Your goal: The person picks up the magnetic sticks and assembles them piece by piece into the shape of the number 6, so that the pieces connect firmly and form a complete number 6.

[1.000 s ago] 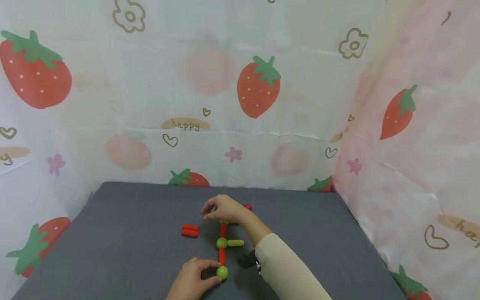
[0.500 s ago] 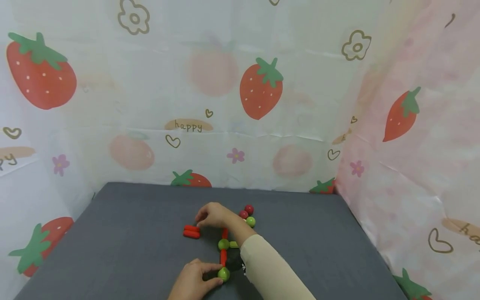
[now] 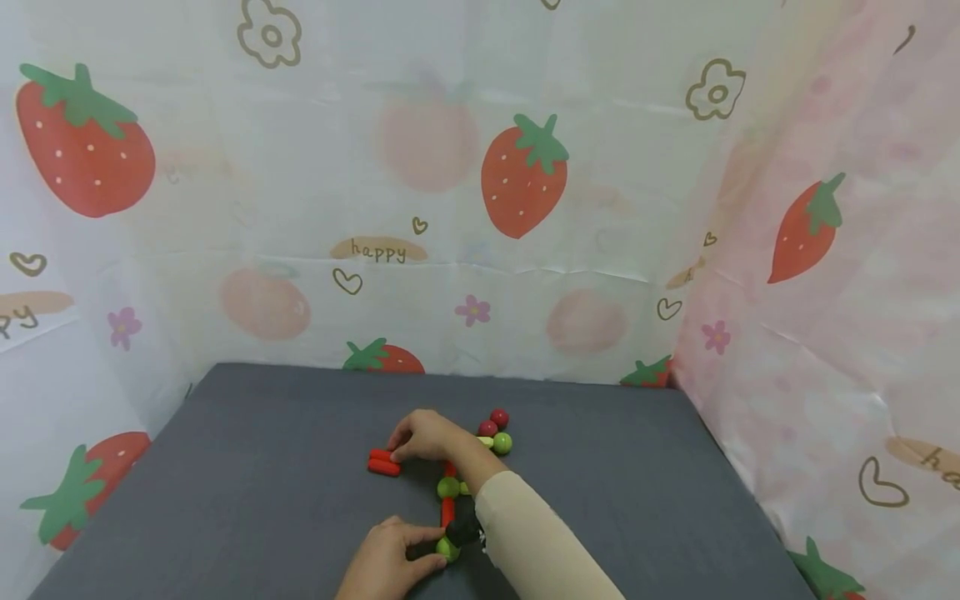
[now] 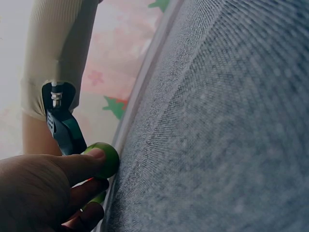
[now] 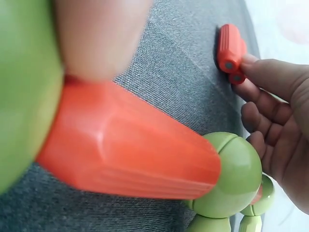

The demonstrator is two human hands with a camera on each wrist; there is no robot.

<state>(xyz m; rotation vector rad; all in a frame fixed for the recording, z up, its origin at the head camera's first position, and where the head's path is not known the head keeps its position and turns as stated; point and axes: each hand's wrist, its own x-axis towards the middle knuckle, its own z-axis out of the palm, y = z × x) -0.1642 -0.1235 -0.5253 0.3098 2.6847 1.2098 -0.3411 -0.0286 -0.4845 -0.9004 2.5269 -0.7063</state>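
My left hand (image 3: 386, 558) pinches a green ball (image 3: 447, 548) between thumb and fingers at the near end of a joined chain. From this ball a red rod (image 3: 447, 510) runs to a second green ball (image 3: 448, 487), which has a light green rod at its side. Farther left lie two loose red rods side by side. My right hand (image 3: 427, 435) has thumb and forefinger on the end of the farther red rod (image 5: 236, 78), pinching it; the nearer red rod (image 3: 384, 468) lies against it. The right forearm covers part of the chain.
Beyond the right forearm are two dark red balls (image 3: 499, 418), another green ball (image 3: 502, 443) and a pale green rod (image 3: 486, 442). Everything lies on a grey cloth-covered table (image 3: 285, 433). Strawberry-patterned curtains (image 3: 420, 167) stand behind it and at the sides.
My right hand has come left and down from above the chain's far end to the loose red rods, uncovering the dark red balls. The left hand stays at the near green ball.
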